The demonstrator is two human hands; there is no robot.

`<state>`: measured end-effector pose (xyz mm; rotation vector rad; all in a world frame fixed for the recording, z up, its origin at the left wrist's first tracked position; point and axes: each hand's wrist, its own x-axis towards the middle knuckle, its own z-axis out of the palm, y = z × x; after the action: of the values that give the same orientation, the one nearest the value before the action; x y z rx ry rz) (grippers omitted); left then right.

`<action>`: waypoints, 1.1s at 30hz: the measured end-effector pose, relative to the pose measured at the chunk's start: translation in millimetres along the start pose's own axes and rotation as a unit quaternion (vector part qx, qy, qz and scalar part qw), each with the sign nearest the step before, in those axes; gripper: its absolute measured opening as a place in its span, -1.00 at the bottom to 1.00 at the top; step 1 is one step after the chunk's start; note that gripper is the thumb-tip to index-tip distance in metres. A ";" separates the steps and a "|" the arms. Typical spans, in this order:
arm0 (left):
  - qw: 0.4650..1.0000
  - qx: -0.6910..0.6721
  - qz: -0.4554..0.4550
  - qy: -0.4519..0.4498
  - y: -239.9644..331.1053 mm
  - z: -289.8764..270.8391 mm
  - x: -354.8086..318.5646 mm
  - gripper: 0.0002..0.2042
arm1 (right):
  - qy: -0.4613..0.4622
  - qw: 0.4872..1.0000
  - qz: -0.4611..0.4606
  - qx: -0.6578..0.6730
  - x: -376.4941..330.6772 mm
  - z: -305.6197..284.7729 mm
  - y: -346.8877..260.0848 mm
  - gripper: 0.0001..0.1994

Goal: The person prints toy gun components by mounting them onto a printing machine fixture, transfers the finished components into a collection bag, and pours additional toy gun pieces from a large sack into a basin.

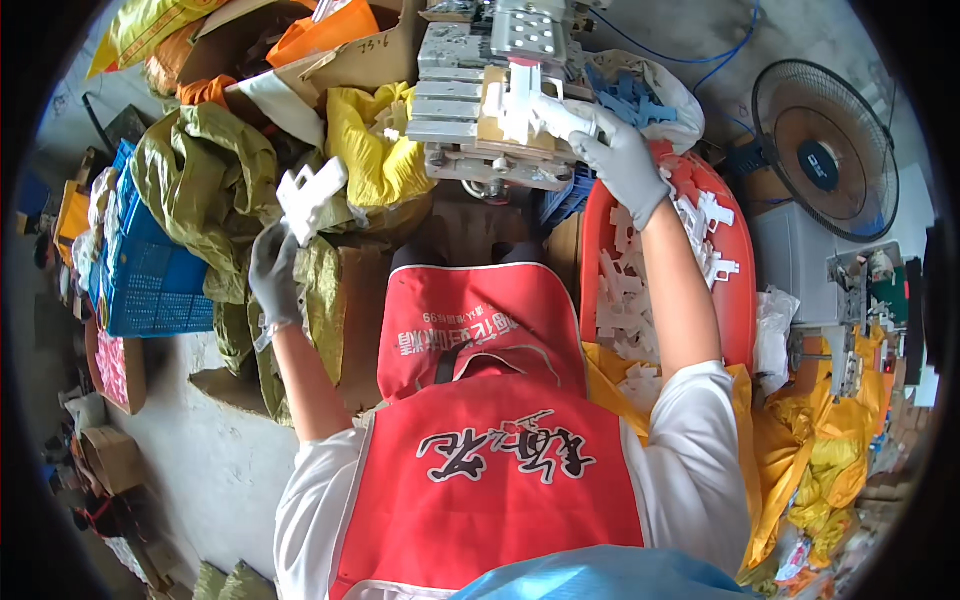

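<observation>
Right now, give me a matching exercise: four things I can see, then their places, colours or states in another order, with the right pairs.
Things
1. Left hand
2. Right hand
3. Red tub
4. Fan

Places, colours or states
A. Round and black
B. Holding a white part
C. Full of white pieces
D. At the machine

Pairs: 1-B, 2-D, 3-C, 4-A

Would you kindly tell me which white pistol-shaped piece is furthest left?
The piece held in the left hand; the right hand holds another piece at the machine, and others lie in the red tub.
</observation>
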<state>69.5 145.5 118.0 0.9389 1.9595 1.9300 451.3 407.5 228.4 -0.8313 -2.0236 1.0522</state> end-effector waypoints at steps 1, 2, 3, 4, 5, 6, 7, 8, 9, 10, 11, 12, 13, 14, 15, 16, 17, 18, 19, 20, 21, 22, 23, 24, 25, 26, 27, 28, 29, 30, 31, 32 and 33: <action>0.999 0.017 -0.022 0.022 -6.7 -17.8 -11.2 -0.72 | -0.009 1.000 0.022 0.007 3.6 0.8 2.3 -0.64; 0.997 0.032 -0.045 0.046 -15.2 -37.4 -23.1 -0.73 | -0.021 0.999 0.045 0.012 6.1 3.0 2.2 -0.64; 0.994 0.080 -0.037 0.069 -40.6 -66.8 -34.4 -0.75 | -0.036 0.992 0.121 -0.002 8.2 6.5 -6.6 -0.63; 0.992 0.019 -0.076 0.100 -53.4 -84.5 -48.2 -0.76 | -0.042 0.997 0.052 -0.043 10.8 9.5 -5.3 -0.62; 0.988 0.070 -0.069 0.118 -47.4 -99.4 -51.1 -0.75 | -0.030 0.998 -0.016 -0.050 8.4 0.2 15.0 -0.62; 0.981 0.097 -0.083 0.145 -60.0 -121.5 -63.4 -0.75 | -0.032 0.992 -0.075 -0.100 11.7 2.6 15.9 -0.62; 0.976 0.112 -0.089 0.167 -68.7 -136.9 -77.1 -0.74 | -0.077 0.992 -0.006 -0.098 12.9 4.6 4.9 -0.63; 0.964 0.170 -0.103 0.175 -69.1 -143.2 -84.4 -0.73 | -0.091 0.982 -0.082 -0.140 14.7 3.2 10.3 -0.64; 0.954 0.173 -0.144 0.198 -83.3 -151.4 -90.7 -0.72 | -0.100 0.968 -0.135 -0.187 13.5 2.4 -2.4 -0.65; 0.935 0.284 -0.134 0.163 -76.3 -145.1 -88.3 -0.71 | -0.113 0.959 -0.155 -0.208 9.0 -6.9 7.1 -0.65; 0.942 0.256 -0.126 0.175 -91.4 -147.4 -90.8 -0.67 | -0.103 0.979 -0.072 -0.163 7.0 -2.3 -7.0 -0.64; 0.937 0.292 -0.116 0.151 -104.5 -151.5 -92.1 -0.63 | -0.126 0.930 -0.133 -0.319 7.6 -8.3 -22.7 -0.63; 0.923 0.327 -0.130 0.156 -128.2 -166.5 -98.1 -0.63 | -0.104 0.901 -0.137 -0.398 2.7 1.6 -39.7 -0.63; 0.911 0.348 -0.155 0.156 -135.9 -171.7 -99.8 -0.66 | -0.069 0.860 -0.137 -0.487 -4.9 9.4 -57.7 -0.63; 0.902 0.365 -0.158 0.166 -156.0 -188.8 -111.8 -0.65 | -0.030 0.882 -0.136 -0.450 -12.9 27.1 -67.1 -0.63; 0.899 0.375 -0.154 0.162 -169.1 -205.4 -121.6 -0.65 | 0.011 0.901 -0.130 -0.415 -21.9 41.7 -75.2 -0.63; 0.874 0.430 -0.162 0.160 -170.5 -217.0 -130.0 -0.64 | 0.003 0.906 -0.155 -0.393 -33.2 44.7 -65.4 -0.64; 0.851 0.474 -0.168 0.150 -175.0 -226.1 -131.8 -0.64 | 0.002 0.907 -0.178 -0.381 -45.7 50.5 -58.7 -0.64; 0.825 0.524 -0.176 0.115 -182.0 -242.9 -137.9 -0.60 | -0.039 0.914 -0.167 -0.368 -58.5 64.0 -54.4 -0.65; 0.824 0.524 -0.180 0.117 -188.1 -249.7 -139.6 -0.60 | -0.073 0.918 -0.153 -0.360 -71.7 77.9 -51.9 -0.66; 0.795 0.546 -0.245 0.101 -193.6 -254.4 -136.0 -0.54 | -0.129 0.928 -0.126 -0.327 -79.8 93.2 -46.9 -0.67; 0.758 0.566 -0.312 0.086 -199.1 -262.0 -137.5 -0.49 | -0.189 0.933 -0.100 -0.291 -86.7 108.6 -41.7 -0.67; 0.720 0.592 -0.353 0.080 -215.6 -273.6 -143.1 -0.40 | -0.228 0.934 -0.090 -0.261 -92.4 123.7 -32.0 -0.68; 0.721 0.591 -0.352 0.081 -222.9 -277.9 -139.8 -0.40 | -0.260 0.934 -0.078 -0.232 -96.2 137.8 -24.9 -0.69; 0.702 0.571 -0.423 0.049 -227.5 -280.7 -136.9 -0.38 | -0.286 0.933 -0.032 -0.218 -99.2 151.9 -27.9 -0.69; 0.678 0.546 -0.491 0.016 -232.4 -283.4 -133.8 -0.35 | -0.310 0.929 0.014 -0.203 -99.3 164.0 -28.5 -0.70; 0.678 0.543 -0.495 0.012 -239.0 -285.2 -132.1 -0.42 | -0.311 0.935 0.010 -0.168 -103.6 172.5 -9.0 -0.72; 0.676 0.542 -0.499 0.013 -251.0 -298.2 -137.8 -0.42 | -0.315 0.934 0.010 -0.167 -100.6 183.2 -2.9 -0.72; 0.676 0.542 -0.500 -0.018 -265.3 -314.8 -144.2 -0.46 | -0.336 0.931 -0.016 -0.138 -96.8 195.8 0.9 -0.72; 0.674 0.538 -0.503 -0.049 -277.4 -324.5 -155.4 -0.49 | -0.360 0.926 -0.040 -0.111 -93.7 209.1 1.6 -0.73; 0.700 0.550 -0.455 -0.013 -277.6 -319.8 -155.5 -0.65 | -0.377 0.922 0.021 -0.090 -89.6 220.5 -13.4 -0.73; 0.700 0.549 -0.456 -0.014 -275.9 -317.2 -160.1 -0.65 | -0.378 0.921 0.022 -0.091 -87.9 232.0 -14.0 -0.73; 0.796 0.394 -0.456 0.059 -259.9 -306.0 -153.1 -0.72 | -0.386 0.917 0.004 -0.100 -85.1 241.2 -13.9 -0.74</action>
<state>-62.1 -171.4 -140.4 -0.1182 2.6058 0.6226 300.5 235.4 113.3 -0.5569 -2.8226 1.3315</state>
